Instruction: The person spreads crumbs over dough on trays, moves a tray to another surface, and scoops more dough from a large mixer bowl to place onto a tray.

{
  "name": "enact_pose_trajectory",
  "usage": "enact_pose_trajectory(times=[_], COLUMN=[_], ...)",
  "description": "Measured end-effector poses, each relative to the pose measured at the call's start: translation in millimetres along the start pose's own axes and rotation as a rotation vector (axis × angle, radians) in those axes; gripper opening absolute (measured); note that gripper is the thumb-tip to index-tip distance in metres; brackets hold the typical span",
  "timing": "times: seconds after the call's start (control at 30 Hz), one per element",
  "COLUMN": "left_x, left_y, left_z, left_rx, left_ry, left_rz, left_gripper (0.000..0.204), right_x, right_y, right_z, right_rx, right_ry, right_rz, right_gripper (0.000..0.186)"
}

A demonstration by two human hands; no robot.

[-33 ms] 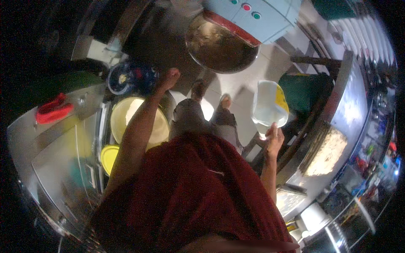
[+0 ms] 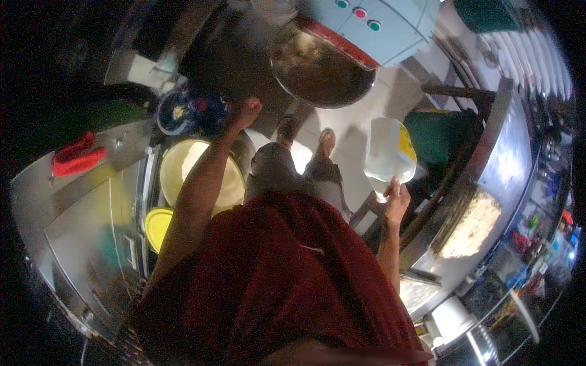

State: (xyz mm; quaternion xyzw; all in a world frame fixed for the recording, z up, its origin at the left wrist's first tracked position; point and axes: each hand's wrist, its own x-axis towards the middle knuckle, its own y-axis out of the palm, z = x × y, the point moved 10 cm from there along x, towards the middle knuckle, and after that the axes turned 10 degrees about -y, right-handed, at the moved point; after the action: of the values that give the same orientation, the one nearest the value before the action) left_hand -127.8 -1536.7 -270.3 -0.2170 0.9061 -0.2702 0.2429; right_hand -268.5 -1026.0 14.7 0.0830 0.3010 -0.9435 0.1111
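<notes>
A translucent plastic jug [image 2: 383,146] with a yellow label is in my right hand [image 2: 396,200], whose fingers are closed round it near its narrow neck end. The jug's wide end points away from me, out over the tiled floor. My left hand [image 2: 248,113] is held out ahead as a loose fist, and nothing shows sticking out of it. Below that hand and beside my left forearm stands a large cream tub [image 2: 183,168]. Straight ahead, a wide round metal bowl [image 2: 323,76] sits under a pale blue machine [image 2: 366,43] with a red edge and round buttons.
A dark blue bucket [image 2: 174,119] and a yellow lid [image 2: 159,229] lie to my left, by a steel cabinet [image 2: 79,226] with a red cloth [image 2: 78,157] on it. At right are a green bin [image 2: 436,137] and a metal table [image 2: 503,146] bearing a worn board [image 2: 473,222].
My right foot has shifted slightly forward. The view has moved a little, and a pale shape now shows at the top beside the machine. Both hands keep nearly the same pose.
</notes>
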Motion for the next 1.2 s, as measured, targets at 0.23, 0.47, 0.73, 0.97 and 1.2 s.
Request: enact_pose_trajectory(times=[0.23, 0.47, 0.73, 0.97, 1.2], left_x=[-62.0, -104.5, -36.5, 27.3, 30.8], left_y=[37.6, 90.7, 116.6, 79.8, 101.9], left_z=[29.7, -7.9, -96.7, -173.4, -278.3], left_rx=[0.038, 0.504, 0.112, 0.048, 0.107], left_ry=[-0.237, 0.186, -0.273, -0.328, -0.187], left_rz=[0.103, -0.097, 0.078, -0.159, -0.069], left_gripper=[0.031, 0.031, 0.026, 0.026, 0.021], right_x=[110.0, 226.8, 286.7, 384.2, 456.3], right_y=[6.8, -23.0, -111.3, -154.0, -173.4], right_z=[5.4, -25.5, -36.3, 2.9, 50.6], right_rx=[-0.314, -0.13, -0.334, 0.463, 0.55], right_ry=[-0.297, -0.198, -0.061, 0.137, -0.041], right_rz=[0.248, 0.391, 0.339, 0.19, -0.019], right_gripper=[0.047, 0.047, 0.048, 0.042, 0.053])
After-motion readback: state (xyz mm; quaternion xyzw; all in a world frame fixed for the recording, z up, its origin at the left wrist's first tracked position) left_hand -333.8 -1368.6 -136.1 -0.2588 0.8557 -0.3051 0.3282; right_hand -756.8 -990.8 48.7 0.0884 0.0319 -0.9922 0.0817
